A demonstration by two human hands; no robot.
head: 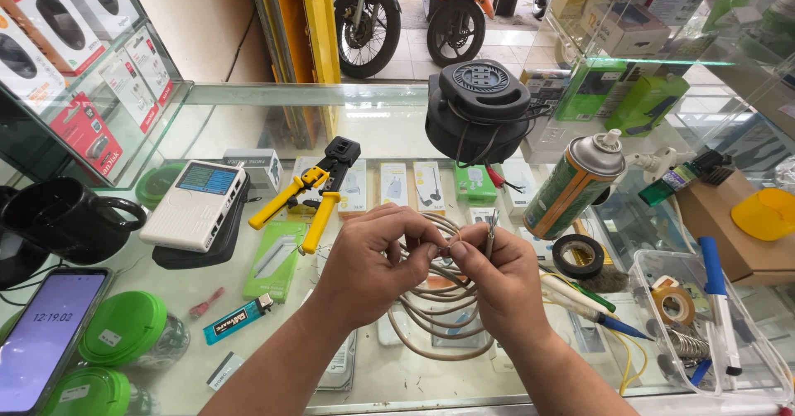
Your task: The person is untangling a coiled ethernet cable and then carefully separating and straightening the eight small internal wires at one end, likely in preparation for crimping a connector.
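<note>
Both hands pinch the beige network cable [439,304]: left hand [373,267] grips the coil, right hand [497,279] holds the stripped end pointing up, slightly far-right.

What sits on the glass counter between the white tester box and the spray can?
In the head view, yellow-handled crimping pliers lie between the white tester and the spray can. Farther right on that stretch, only boxed goods show beneath the glass.
</note>
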